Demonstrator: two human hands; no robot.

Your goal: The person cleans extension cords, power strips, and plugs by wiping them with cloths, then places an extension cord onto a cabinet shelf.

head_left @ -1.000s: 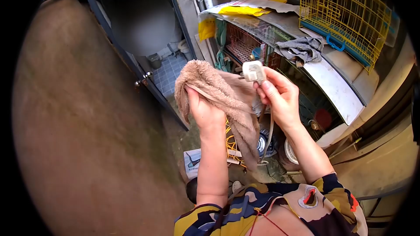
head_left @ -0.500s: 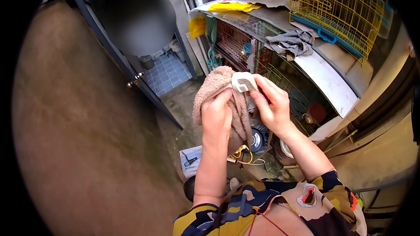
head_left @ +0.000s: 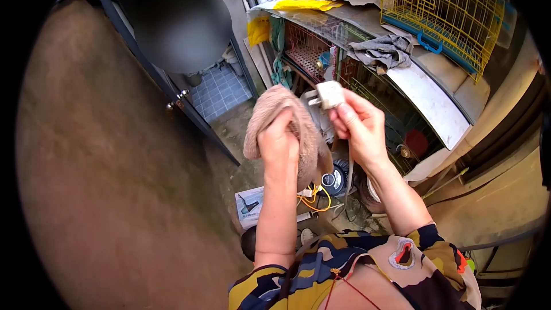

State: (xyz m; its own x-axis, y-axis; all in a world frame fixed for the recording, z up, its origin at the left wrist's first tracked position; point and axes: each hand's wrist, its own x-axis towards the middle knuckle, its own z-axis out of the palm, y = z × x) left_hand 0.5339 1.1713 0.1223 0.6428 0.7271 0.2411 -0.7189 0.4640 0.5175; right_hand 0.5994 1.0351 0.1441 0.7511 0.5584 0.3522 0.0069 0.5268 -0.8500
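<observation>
A pinkish-brown fluffy cloth [head_left: 270, 106] is bunched in my left hand [head_left: 279, 138], whose fingers are closed around it. In my right hand [head_left: 361, 126], thumb and fingers pinch a white plug [head_left: 330, 95] by its right side. Prong-like ends on the plug point left toward the cloth, with a small gap between them. A pale cord [head_left: 349, 166] hangs below my right hand. Part of the cloth drapes down to the right of my left wrist.
A yellow wire cage [head_left: 442, 17] and a grey rag [head_left: 383, 51] sit on the cage rack at right. Below my hands are a dark round device [head_left: 334, 181], a yellow cable [head_left: 321, 204] and a picture box [head_left: 248, 206]. An open door [head_left: 172, 100] stands at left.
The plug has turned over and come away from the cloth, slightly up and right. My left hand with the cloth has shifted a little left, and the cord has come into view.
</observation>
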